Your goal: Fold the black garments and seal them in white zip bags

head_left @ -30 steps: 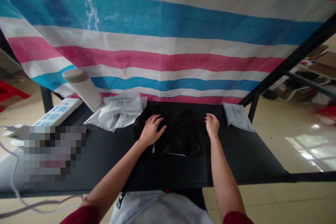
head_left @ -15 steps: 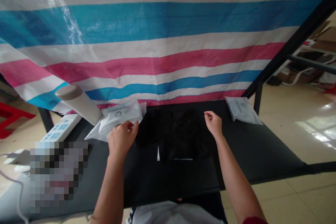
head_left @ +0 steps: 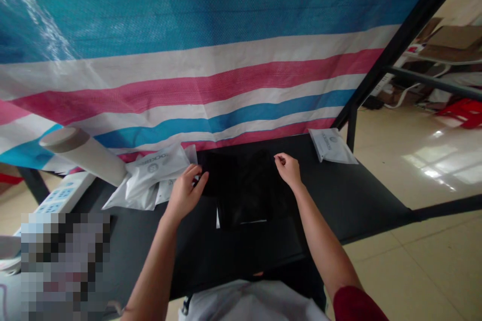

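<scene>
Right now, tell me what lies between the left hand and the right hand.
The head view shows a black, cloth-like item between the left hand and the right hand, lying on the black table.

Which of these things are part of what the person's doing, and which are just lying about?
Likely in use:
Black fabric-like item, between the left hand and right hand.
Perhaps the white packets near the left hand, and the similar lone packet at right.

Probably just lying about:
Pale bottle.
Power strip.
</scene>
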Demonstrator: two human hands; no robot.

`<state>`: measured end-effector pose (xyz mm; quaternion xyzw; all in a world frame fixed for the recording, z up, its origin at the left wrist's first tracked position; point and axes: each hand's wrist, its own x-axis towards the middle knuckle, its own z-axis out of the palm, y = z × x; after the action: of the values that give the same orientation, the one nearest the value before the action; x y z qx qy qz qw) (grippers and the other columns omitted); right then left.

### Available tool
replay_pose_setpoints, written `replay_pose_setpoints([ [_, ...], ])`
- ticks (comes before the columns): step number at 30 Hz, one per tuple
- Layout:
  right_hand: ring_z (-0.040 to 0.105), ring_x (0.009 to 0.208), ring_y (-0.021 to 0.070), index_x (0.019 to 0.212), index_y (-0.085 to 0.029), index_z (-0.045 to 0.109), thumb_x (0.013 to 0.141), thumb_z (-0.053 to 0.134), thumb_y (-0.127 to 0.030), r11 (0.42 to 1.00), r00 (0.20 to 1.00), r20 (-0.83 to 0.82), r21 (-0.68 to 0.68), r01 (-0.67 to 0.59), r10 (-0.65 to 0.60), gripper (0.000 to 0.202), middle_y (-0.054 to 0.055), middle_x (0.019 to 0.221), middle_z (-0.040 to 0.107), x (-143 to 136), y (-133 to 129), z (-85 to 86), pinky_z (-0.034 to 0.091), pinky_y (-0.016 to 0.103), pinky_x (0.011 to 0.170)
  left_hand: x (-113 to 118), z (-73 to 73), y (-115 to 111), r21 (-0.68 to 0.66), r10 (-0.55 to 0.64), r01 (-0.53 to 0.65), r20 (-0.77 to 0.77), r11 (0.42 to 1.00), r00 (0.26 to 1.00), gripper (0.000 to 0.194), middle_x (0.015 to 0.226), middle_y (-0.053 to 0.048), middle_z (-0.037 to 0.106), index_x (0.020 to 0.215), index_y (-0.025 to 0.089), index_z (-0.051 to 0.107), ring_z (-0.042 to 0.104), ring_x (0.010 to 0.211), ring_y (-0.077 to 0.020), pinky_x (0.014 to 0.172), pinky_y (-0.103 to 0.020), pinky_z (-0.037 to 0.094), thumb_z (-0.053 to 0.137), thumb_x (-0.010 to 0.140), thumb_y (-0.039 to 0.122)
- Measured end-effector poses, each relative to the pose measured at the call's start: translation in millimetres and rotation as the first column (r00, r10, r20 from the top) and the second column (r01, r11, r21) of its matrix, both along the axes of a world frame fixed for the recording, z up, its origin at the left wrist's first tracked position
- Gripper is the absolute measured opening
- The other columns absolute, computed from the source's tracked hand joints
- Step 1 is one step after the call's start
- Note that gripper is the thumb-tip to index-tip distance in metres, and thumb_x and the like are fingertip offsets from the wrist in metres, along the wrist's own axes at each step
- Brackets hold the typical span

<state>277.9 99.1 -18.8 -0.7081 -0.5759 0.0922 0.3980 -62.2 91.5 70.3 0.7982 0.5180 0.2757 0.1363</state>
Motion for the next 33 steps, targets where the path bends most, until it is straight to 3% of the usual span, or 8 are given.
replay_pose_setpoints([
  [5, 0.065, 0.072, 0.0174, 0.088, -0.024, 0.07, 0.084, 0.054, -0.028, 0.993, 0.987, 0.141, -0.098, -0.063, 0.077, 0.018, 0.002, 0.085, 0.072, -10, -1, -1.5, 0.042, 0.025, 0.063, 78, -18.1, 2, -0.073, -0.209, 0.209, 0.008, 0.975, 0.978, 0.025, 0.093, -0.005, 0.063, 0.085, 0.021, 0.058, 0.063, 0.08, -0.0178, 0.072, -0.029, 0.047, 0.04, 0.095, 0.036],
  [7, 0.065, 0.071, 0.0167, 0.087, -0.024, 0.07, 0.084, 0.055, -0.027, 0.989, 0.984, 0.143, -0.12, -0.086, 0.103, 0.016, 0.002, 0.085, 0.072, -11, -2, -0.8, 0.042, 0.025, 0.063, 96, -25.1, 0, -0.199, -0.406, 0.409, 0.058, 0.891, 0.912, 0.019, 0.1, -0.005, 0.066, 0.102, 0.023, 0.06, 0.065, 0.089, -0.0197, 0.08, -0.03, 0.05, 0.049, 0.091, 0.034],
  [9, 0.065, 0.071, 0.0165, 0.087, -0.024, 0.07, 0.085, 0.055, -0.027, 0.984, 0.985, 0.118, -0.145, -0.107, 0.125, 0.016, 0.001, 0.084, 0.072, -10, -3, 0.2, 0.042, 0.025, 0.063, 99, -26.7, -4, -0.255, -0.499, 0.517, 0.136, 0.817, 0.856, 0.034, 0.104, -0.005, 0.068, 0.12, 0.024, 0.053, 0.066, 0.096, -0.0206, 0.086, -0.032, 0.051, 0.055, 0.088, 0.034],
  [15, 0.065, 0.075, 0.0169, 0.09, -0.024, 0.071, 0.085, 0.058, -0.026, 0.971, 0.97, 0.165, -0.189, -0.145, 0.177, 0.014, 0.003, 0.088, 0.07, -12, -3, 6.6, 0.043, 0.024, 0.064, 57, -18.6, -22, -0.081, -0.336, 0.34, 0.052, 0.937, 0.94, 0.049, 0.125, -0.012, 0.06, 0.128, 0.021, 0.048, 0.055, 0.119, -0.0271, 0.103, -0.043, 0.045, 0.06, 0.086, 0.042],
  [22, 0.067, 0.09, 0.0203, 0.109, -0.024, 0.068, 0.087, 0.06, -0.034, 0.924, 0.944, 0.065, -0.239, -0.299, 0.322, 0.026, 0.006, 0.104, 0.069, -17, -40, 29.5, 0.05, 0.028, 0.079, 8, -58.4, -56, -0.151, -0.427, 0.401, -0.251, 0.904, 0.869, 0.095, 0.153, -0.015, 0.036, 0.149, 0.02, 0.031, 0.026, 0.144, -0.0367, 0.116, -0.054, 0.029, 0.069, 0.071, 0.059],
  [25, 0.062, 0.112, 0.0234, 0.122, -0.025, 0.062, 0.087, 0.06, -0.04, 0.869, 0.89, -0.015, -0.208, -0.449, 0.456, 0.039, 0.007, 0.121, 0.065, -22, -83, 26.1, 0.049, 0.035, 0.095, -2, -67.0, -65, -0.17, -0.449, 0.416, -0.296, 0.893, 0.843, 0.087, 0.157, -0.012, 0.029, 0.15, 0.02, 0.033, 0.019, 0.147, -0.0352, 0.118, -0.054, 0.025, 0.065, 0.077, 0.055],
  [28, 0.041, 0.137, 0.0291, 0.129, -0.026, 0.059, 0.077, 0.071, -0.037, 0.802, 0.819, 0.03, -0.224, -0.554, 0.573, 0.054, 0.009, 0.143, 0.05, -24, -121, 15.4, 0.033, 0.048, 0.113, -7, -66.4, -67, -0.168, -0.467, 0.437, -0.27, 0.884, 0.842, 0.072, 0.158, -0.008, 0.027, 0.149, 0.02, 0.035, 0.015, 0.148, -0.0323, 0.119, -0.051, 0.026, 0.058, 0.085, 0.044],
  [33, 0.029, 0.144, 0.0279, 0.143, -0.03, 0.045, 0.066, 0.08, -0.038, 0.725, 0.753, -0.018, -0.257, -0.639, 0.657, 0.085, 0.007, 0.151, 0.042, -11, -142, 9.0, 0.021, 0.052, 0.119, -7, -68.4, -62, -0.164, -0.408, 0.38, -0.196, 0.91, 0.892, 0.051, 0.151, -0.003, 0.041, 0.139, 0.026, 0.052, 0.025, 0.146, -0.0303, 0.117, -0.053, 0.03, 0.049, 0.087, 0.029],
])
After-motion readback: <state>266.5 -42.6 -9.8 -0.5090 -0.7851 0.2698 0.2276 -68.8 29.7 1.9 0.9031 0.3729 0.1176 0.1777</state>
